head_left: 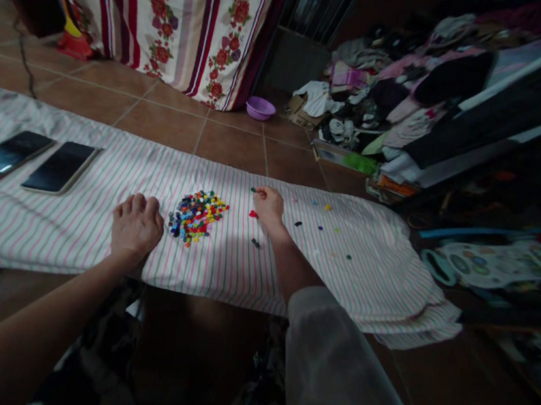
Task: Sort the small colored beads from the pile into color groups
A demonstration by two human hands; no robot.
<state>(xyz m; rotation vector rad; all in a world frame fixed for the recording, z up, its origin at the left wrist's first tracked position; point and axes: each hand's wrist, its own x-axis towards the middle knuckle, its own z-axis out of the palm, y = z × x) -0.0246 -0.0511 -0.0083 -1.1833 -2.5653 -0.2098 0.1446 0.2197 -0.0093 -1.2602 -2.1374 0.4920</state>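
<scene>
A heap of small multicoloured pieces point(198, 215), like beads or tiny bricks, lies on the striped cloth point(150, 174) between my hands. My left hand point(135, 228) rests palm down just left of the heap, fingers lying on the cloth, holding nothing visible. To the heap's right, my right hand point(268, 205) pinches a small dark green piece point(253, 190) at its fingertips. Red pieces point(253, 213) lie just below that hand, and grey pieces point(256, 243) lie nearer me. Farther right are small spaced groups, among them yellow point(328, 207), black point(298, 223) and dark green pieces point(349, 257).
Two phones point(7, 157) point(60, 167) lie on the cloth at the left. Beyond the table are a floral curtain point(188, 28), a purple basin point(260, 108) and a red broom point(75, 44). Piled clothes point(377, 91) fill the back right. A dark shelf-like frame point(521, 128) stands at the right.
</scene>
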